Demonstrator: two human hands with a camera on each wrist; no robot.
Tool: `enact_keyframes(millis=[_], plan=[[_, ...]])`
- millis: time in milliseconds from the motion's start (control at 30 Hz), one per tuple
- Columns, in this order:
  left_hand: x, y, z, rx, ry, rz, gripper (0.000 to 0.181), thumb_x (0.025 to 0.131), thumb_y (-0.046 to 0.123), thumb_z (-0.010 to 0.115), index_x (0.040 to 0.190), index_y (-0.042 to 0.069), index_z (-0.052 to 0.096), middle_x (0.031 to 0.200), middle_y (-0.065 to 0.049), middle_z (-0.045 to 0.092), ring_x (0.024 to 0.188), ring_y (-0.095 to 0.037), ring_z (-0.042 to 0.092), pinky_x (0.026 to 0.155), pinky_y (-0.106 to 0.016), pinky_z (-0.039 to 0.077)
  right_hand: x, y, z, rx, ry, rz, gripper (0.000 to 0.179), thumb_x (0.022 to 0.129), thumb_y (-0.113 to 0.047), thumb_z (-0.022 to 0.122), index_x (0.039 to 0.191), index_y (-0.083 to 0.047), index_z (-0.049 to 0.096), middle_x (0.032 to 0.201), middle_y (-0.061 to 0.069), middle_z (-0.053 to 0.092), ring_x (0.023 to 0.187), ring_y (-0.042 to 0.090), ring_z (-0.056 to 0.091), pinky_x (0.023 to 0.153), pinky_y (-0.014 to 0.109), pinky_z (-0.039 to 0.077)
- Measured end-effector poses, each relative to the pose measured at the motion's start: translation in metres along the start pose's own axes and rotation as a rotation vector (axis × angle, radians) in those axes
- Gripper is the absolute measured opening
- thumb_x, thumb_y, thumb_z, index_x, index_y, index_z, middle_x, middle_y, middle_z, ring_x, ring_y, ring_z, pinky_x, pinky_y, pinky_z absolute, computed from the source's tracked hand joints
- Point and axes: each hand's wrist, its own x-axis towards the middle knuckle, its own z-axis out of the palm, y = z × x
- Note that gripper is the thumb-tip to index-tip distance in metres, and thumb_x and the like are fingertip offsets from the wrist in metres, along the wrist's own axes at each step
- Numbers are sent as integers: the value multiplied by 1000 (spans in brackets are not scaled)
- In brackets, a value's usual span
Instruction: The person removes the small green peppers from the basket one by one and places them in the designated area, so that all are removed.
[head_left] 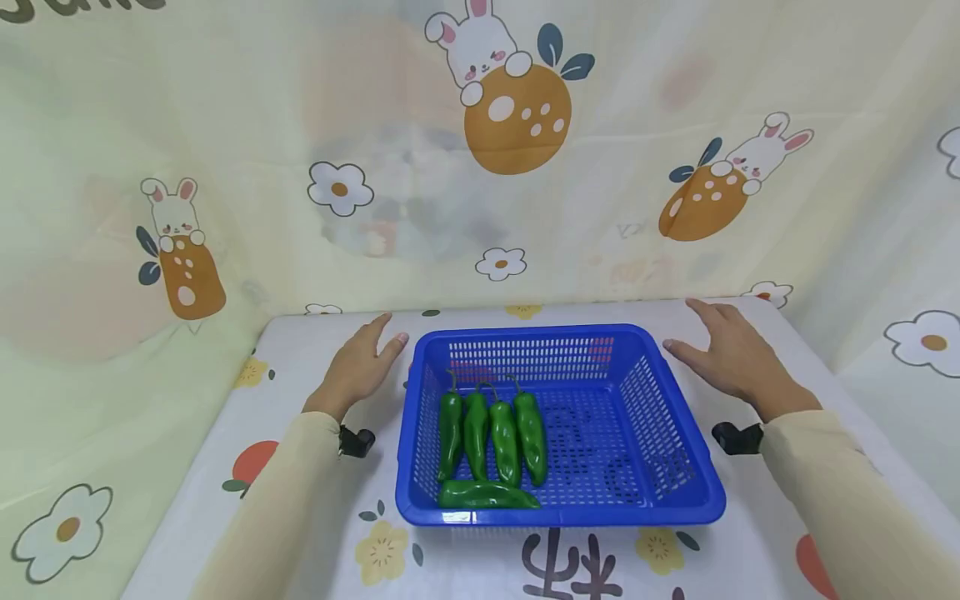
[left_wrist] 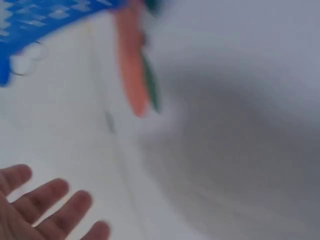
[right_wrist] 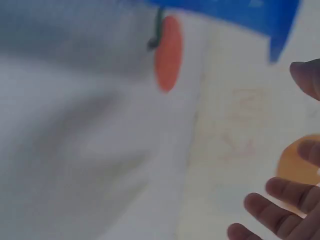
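Note:
A blue plastic basket with slotted walls sits in the middle of the table. In its left half, several long green peppers lie side by side, stems toward the back wall. One more green pepper lies crosswise along the front wall. To the left of the basket is my left hand, thumb and fingers spread and nothing in its grasp. My right hand is held off the basket's back right corner, likewise spread and holding nothing. Both wrist views show loose fingers apart from the basket's edge.
A white printed cloth with fruit and flower patterns covers the table. Behind it and at both sides hangs a pale curtain with rabbits and flowers. Small black cameras are strapped at both wrists.

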Motion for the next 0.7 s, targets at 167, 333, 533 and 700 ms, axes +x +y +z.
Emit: enact_keyframes(millis=[167,333,533,700], plan=[[-22,16,-12,-210,-22,-45,77,105,58,50,165,14,29,156,-22,50,136,-43,56,106,-65,49,-15,-43,-14,79,5,-71,86,100,-49,64,161,2,30,155,38,34,134,58,43,99,75,47],[-37,29,-12,-330,-71,-39,77,103,49,61,164,14,31,151,-23,54,126,-43,64,96,-57,58,-26,-82,-14,148,2,-183,74,99,-36,69,156,3,40,146,33,49,124,53,56,93,68,55],[-50,38,-8,-468,-143,-69,80,100,41,69,164,14,29,148,-25,56,115,-39,71,90,-47,63,-29,-119,12,237,-54,-283,69,96,-33,74,149,4,50,131,29,62,110,42,66,90,59,58],[-60,41,-3,-552,-190,-71,83,98,34,73,164,10,29,142,-26,59,110,-34,72,86,-45,64,-28,-143,39,314,-169,-225,71,95,-33,74,150,4,48,115,21,68,97,31,67,80,49,59]])
